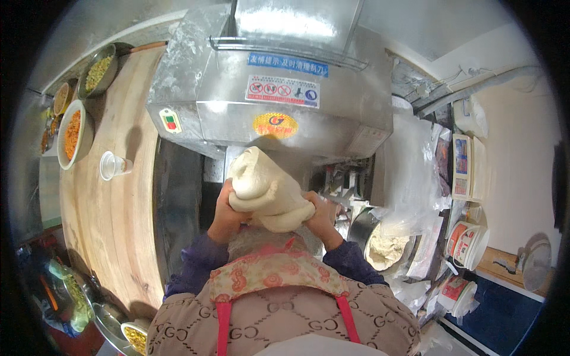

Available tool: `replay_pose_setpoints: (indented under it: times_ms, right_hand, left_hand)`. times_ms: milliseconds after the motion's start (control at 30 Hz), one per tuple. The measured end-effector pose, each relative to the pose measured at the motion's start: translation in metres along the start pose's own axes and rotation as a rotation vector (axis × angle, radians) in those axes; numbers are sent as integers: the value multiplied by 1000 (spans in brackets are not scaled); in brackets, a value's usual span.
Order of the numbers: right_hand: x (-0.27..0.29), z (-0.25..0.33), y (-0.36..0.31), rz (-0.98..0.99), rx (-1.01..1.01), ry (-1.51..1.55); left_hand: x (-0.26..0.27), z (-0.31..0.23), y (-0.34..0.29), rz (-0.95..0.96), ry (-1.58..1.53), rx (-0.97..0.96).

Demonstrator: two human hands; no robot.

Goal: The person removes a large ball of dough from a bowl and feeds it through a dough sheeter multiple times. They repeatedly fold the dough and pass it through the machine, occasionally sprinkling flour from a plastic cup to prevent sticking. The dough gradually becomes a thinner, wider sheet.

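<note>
A thick, pale lump of dough (268, 193), folded and rolled over on itself, is held up between my two hands. My left hand (225, 210) grips its left end, fingers partly hidden behind it. On the other side my right hand (322, 218) grips the lower right end, its fingers also largely covered by the dough. Just beyond the dough stands a large steel dough machine (225, 113) with a green and red switch (171, 121) on its left front.
A wooden table (113, 219) on the left bears a clear plastic cup (114, 165), a bowl of orange shreds (72, 135) and a bowl of green pieces (98, 74). At right are a pot of pale dough (385, 246), plastic sheeting (407, 172) and white tubs (468, 244).
</note>
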State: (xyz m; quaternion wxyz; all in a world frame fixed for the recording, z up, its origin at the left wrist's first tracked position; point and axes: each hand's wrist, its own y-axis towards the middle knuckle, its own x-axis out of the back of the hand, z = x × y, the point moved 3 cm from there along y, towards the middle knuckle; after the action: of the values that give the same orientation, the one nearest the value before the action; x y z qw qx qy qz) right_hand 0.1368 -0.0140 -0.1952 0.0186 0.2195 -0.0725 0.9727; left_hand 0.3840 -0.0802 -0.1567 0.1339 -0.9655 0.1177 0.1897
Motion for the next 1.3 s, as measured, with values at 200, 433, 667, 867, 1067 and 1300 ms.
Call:
replay_pose_setpoints:
  times_ms: [200, 433, 667, 867, 1067, 1300]
  right_hand:
    - [45, 125, 15, -81, 449, 346]
    - [86, 221, 161, -51, 447, 1451]
    - [122, 258, 281, -310, 266, 258]
    - [99, 191, 202, -91, 260, 541]
    - [152, 106, 136, -418, 222, -14]
    - [185, 76, 180, -463, 206, -1045]
  left_hand:
    - [-56, -144, 18, 224, 112, -466]
    - [-166, -338, 108, 420, 523, -1300]
    - [-212, -365, 275, 225, 1396, -970]
    - [-126, -286, 311, 425, 1463, -617]
    - [-70, -247, 243, 306, 1117, -789]
    - [-14, -186, 151, 287, 881, -606]
